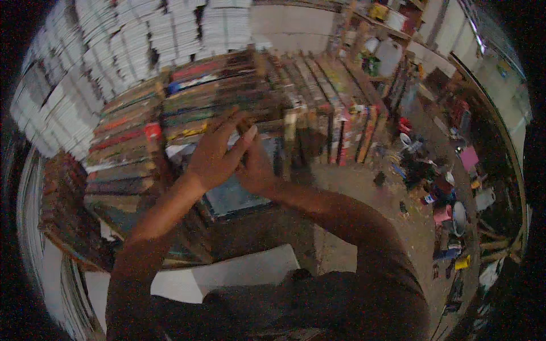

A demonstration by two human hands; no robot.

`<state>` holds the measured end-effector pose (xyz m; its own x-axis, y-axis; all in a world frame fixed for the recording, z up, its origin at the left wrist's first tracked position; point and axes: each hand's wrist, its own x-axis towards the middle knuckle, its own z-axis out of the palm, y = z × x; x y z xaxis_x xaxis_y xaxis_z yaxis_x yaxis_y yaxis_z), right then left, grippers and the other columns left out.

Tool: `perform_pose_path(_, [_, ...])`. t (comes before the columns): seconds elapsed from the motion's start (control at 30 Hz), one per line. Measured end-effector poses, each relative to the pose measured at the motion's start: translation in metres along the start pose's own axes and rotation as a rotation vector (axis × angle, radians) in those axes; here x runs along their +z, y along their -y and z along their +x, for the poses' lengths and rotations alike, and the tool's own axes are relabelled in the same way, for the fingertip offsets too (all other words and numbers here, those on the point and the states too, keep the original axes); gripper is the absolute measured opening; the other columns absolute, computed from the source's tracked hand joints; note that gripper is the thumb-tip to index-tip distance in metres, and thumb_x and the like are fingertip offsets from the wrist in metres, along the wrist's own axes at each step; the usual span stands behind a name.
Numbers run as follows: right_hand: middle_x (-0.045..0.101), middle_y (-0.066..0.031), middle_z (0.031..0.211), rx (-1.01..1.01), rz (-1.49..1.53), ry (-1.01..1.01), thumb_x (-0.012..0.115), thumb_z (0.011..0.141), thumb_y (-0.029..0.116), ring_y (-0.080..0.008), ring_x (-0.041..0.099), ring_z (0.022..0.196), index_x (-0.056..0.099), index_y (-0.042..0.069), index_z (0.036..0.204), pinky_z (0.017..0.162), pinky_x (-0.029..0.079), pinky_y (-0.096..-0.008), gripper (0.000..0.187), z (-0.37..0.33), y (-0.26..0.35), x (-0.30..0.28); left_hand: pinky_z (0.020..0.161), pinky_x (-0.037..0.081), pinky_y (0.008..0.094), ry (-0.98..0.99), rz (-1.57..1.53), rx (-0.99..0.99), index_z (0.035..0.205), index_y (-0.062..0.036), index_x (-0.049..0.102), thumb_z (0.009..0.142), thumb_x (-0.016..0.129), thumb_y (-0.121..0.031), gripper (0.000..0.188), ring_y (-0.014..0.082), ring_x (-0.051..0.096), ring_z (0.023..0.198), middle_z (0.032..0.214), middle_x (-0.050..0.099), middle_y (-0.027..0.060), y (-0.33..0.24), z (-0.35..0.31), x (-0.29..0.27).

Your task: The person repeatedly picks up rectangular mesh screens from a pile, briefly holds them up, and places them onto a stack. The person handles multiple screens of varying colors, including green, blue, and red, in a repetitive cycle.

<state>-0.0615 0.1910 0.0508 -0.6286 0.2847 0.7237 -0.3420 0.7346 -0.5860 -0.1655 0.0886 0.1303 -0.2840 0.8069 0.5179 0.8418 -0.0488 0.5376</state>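
My left hand (216, 153) and my right hand (257, 170) meet in the middle of the view, palms turned toward each other. The left fingers stretch up and away, its thumb lying across the right hand. Most of the right fingers are hidden behind the left hand, so their pose is unclear. I make out nothing held between them. Just below the hands lies a flat dark blue-grey panel (236, 198) with a dark edge. Beyond them, flat wood-edged panels (213, 94) with worn, coloured edges are piled up.
More wood-edged panels (335, 128) stand on edge to the right. Tall stacks of white sheets (128, 48) line the back left. A white board (244, 273) lies close to my body. Tubs, cups and small tools clutter a bench (418, 187) at the right, below a wooden shelf (378, 23).
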Motion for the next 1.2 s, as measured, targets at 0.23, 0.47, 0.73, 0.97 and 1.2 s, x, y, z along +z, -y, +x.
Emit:
perform_pose_path(0.23, [0.049, -0.0225, 0.141, 0.221, -0.680, -0.587, 0.060, 0.103, 0.016, -0.0369, 0.049, 0.131, 0.045, 0.001, 0.147, 0.110, 0.039, -0.0448, 0.048, -0.022, -0.103, -0.195, 0.116, 0.038, 0.0465, 0.059, -0.210, -0.055, 0.139, 0.0030, 0.056, 0.106, 0.056, -0.042, 0.056, 0.0428, 0.050, 0.138, 0.148, 0.052, 0.0284, -0.077, 0.056, 0.124])
perform_pose_path(0.47, [0.058, -0.0231, 0.133, 0.391, -0.583, -0.910, 0.065, 0.100, 0.039, -0.0347, 0.060, 0.118, 0.048, -0.003, 0.143, 0.104, 0.045, -0.0426, 0.063, -0.061, -0.238, -0.397, 0.104, 0.048, 0.0437, 0.141, -0.337, -0.008, 0.128, 0.0006, 0.065, 0.105, 0.058, -0.042, 0.050, 0.0405, 0.064, 0.119, 0.124, 0.068, 0.0260, -0.099, 0.075, 0.202])
perform_pose_path(0.73, [0.072, -0.0107, 0.087, 0.791, -0.227, -0.672, 0.066, 0.094, 0.050, -0.0269, 0.069, 0.080, 0.071, -0.004, 0.106, 0.075, 0.053, -0.0396, 0.056, -0.081, -0.300, -0.449, 0.099, 0.049, 0.0431, 0.355, -0.387, -0.063, 0.119, 0.0008, 0.070, 0.104, 0.059, -0.040, 0.045, 0.0373, 0.067, 0.110, 0.112, 0.072, 0.0214, -0.102, 0.074, 0.217])
perform_pose_path(0.97, [0.072, -0.0098, 0.096, 0.751, -0.071, -0.991, 0.062, 0.098, 0.051, -0.0241, 0.066, 0.079, 0.071, -0.002, 0.110, 0.073, 0.053, -0.0394, 0.054, -0.080, -0.247, -0.433, 0.095, 0.051, 0.0411, 0.301, -0.363, -0.022, 0.118, -0.0034, 0.072, 0.102, 0.063, -0.041, 0.042, 0.0352, 0.068, 0.107, 0.110, 0.073, 0.0190, -0.099, 0.055, 0.238])
perform_pose_path(1.2, [0.062, -0.0170, 0.134, 0.725, 0.829, -0.880, 0.039, 0.102, 0.069, -0.0288, 0.057, 0.123, 0.054, -0.004, 0.141, 0.106, 0.041, -0.0421, 0.085, -0.098, -0.129, -0.364, 0.104, 0.049, 0.0406, 0.168, -0.530, 0.023, 0.133, 0.0063, 0.059, 0.102, 0.064, -0.038, 0.054, 0.0357, 0.065, 0.119, 0.126, 0.067, 0.0233, -0.118, 0.050, 0.269])
